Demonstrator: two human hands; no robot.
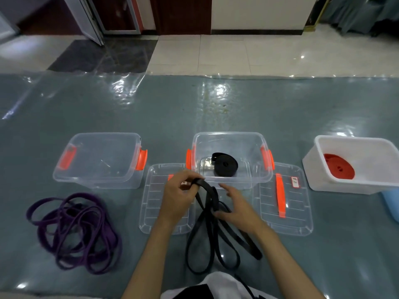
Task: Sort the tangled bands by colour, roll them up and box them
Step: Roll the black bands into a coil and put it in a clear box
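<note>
So from my feed, the left hand (179,195) has its fingers curled tight around the top end of a black band (207,223), pinching it up just in front of the middle clear box (232,178). The right hand (235,210) sits lower on the same band, thumb and a finger or two pinching the strands where they cross, the other fingers spread loose and pointing left. The rest of that band hangs down in long loops onto the grey-blue mat (194,108), right in front of the person's lap.

Inside the middle clear box there's already one rolled black band (225,166) lying flat on the bottom. The left clear box (98,180) with orange latches is off to the side, and a tangled pile of purple bands (73,229) lies on the mat in front of it. Two clear lids (151,208) lie flat either side of the hands; the right-hand one has an orange handle and a small label. Far right, a white tub (345,182) holds a rolled red band (339,166).
</note>
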